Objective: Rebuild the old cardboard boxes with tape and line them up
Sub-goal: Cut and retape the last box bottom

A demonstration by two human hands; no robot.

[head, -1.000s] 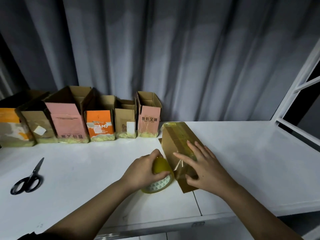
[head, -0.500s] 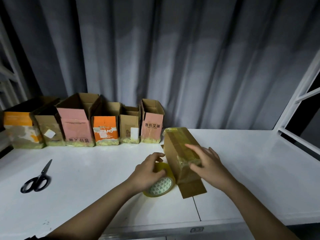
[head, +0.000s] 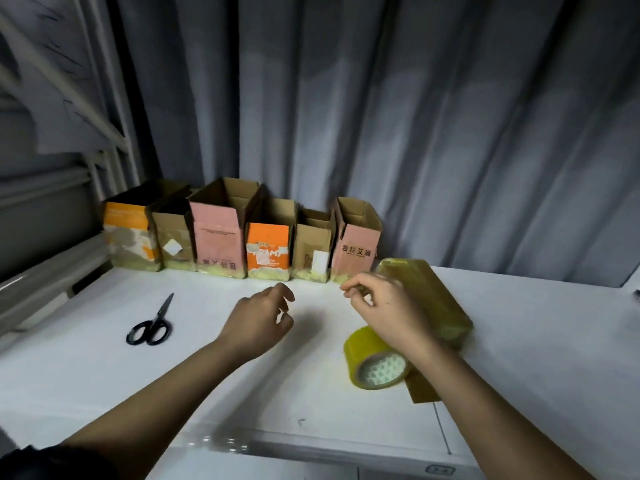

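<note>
White tabletop (head: pixel 519 341); six rebuilt open cardboard boxes (head: pixel 221 237) line its 11 o'clock edge. Taped brown box (head: pixel 429 299) lies at 2 o'clock, part-hidden by the right hand (head: pixel 384 313) — fingers curled, pinching something unclear. Yellow tape roll (head: pixel 375 363) just below. Left hand (head: pixel 259 320) hovers loosely open, empty. Black scissors (head: pixel 152 323) at 9 o'clock.

Dim, perhaps motion-blurred, edges warped

A: What is the table (head: pixel 519 341) made of?
B: It looks like a smooth, slightly glossy white laminate. The boxes (head: pixel 242 237) are matt brown cardboard, some with pink or orange printed faces.
A: And the box lying down (head: pixel 433 296)?
B: Cardboard under shiny yellowish tape. The tape roll (head: pixel 375 358) is glossy plastic film.
A: The backdrop?
B: A soft grey cloth curtain (head: pixel 415 116). The scissors (head: pixel 152 323) have black plastic handles.
</note>
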